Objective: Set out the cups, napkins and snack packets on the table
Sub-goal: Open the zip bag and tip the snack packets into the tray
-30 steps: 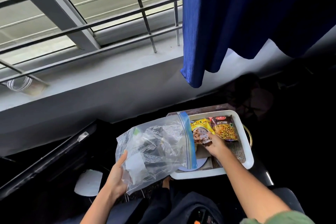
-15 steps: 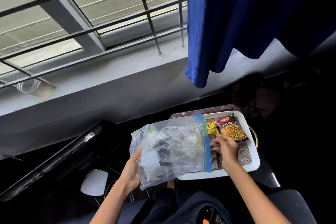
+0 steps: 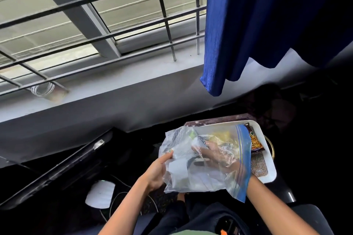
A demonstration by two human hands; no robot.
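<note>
Below the barred window (image 3: 99, 15) and blue curtain (image 3: 267, 25), our left hand (image 3: 155, 172) grips the clear bag (image 3: 200, 162) over the white tray (image 3: 267, 158) on the dark surface, snack packet (image 3: 255, 139) in the tray beside it, right hand (image 3: 215, 156) inside the bag, grip unclear.

zip bag (image 3: 206, 160) hangs over left half of white tray (image 3: 267, 158), blocks access from 9 o'clock. right hand (image 3: 214, 156) inside bag through blue-zip mouth at 3 o'clock, fills opening. left hand (image 3: 156, 173) grips bag's 9 o'clock edge. snack packet (image 3: 254, 139) plus woven mat (image 3: 258, 166) take tray's right strip. curtain (image 3: 257, 25) hangs at 12, well above tray. dark floor at 3 o'clock of tray open.
</note>
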